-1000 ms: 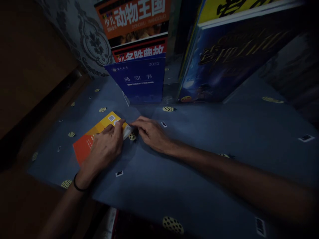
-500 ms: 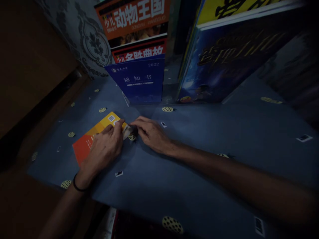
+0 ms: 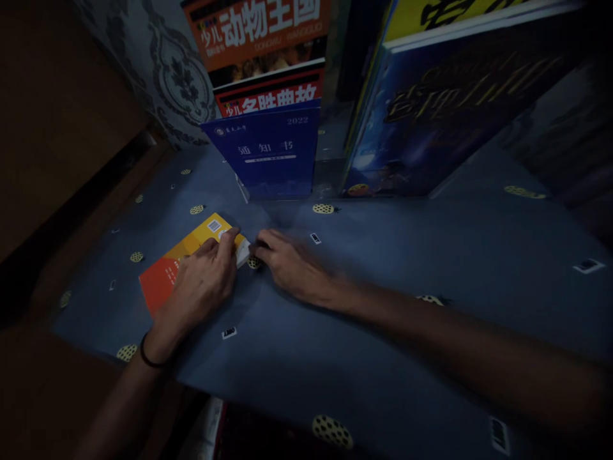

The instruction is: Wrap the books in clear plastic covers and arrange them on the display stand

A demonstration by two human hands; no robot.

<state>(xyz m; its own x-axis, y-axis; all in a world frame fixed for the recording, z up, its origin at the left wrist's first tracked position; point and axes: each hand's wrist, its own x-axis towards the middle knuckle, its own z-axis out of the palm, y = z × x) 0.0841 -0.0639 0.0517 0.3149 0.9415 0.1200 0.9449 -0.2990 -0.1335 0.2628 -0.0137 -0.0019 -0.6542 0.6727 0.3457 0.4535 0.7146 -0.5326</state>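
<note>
A flat orange-and-yellow booklet (image 3: 194,246) with a barcode lies slanted on the blue tablecloth. Across its cover rests my left hand (image 3: 205,275), pressing it down, with the index finger reaching towards the yellow end. A whitish piece (image 3: 243,253) shows at that right end; whether it is pages or a flap is unclear in the dim light. My right hand (image 3: 290,265) is just right of it, fingertips drawn together in a pinch. What those fingertips hold, if anything, cannot be made out.
Behind the hands stand a blue 2022 booklet (image 3: 275,156), orange and red books (image 3: 268,45), and a large dark-blue book (image 3: 431,115) in a clear holder. The pineapple-print tablecloth (image 3: 383,249) reaches the near table edge. A patterned wall (image 3: 177,76) rises at the back left.
My right hand has shifted slightly right and down, away from the booklet's end, exposing more of the whitish piece. My left hand and the booklet keep their place.
</note>
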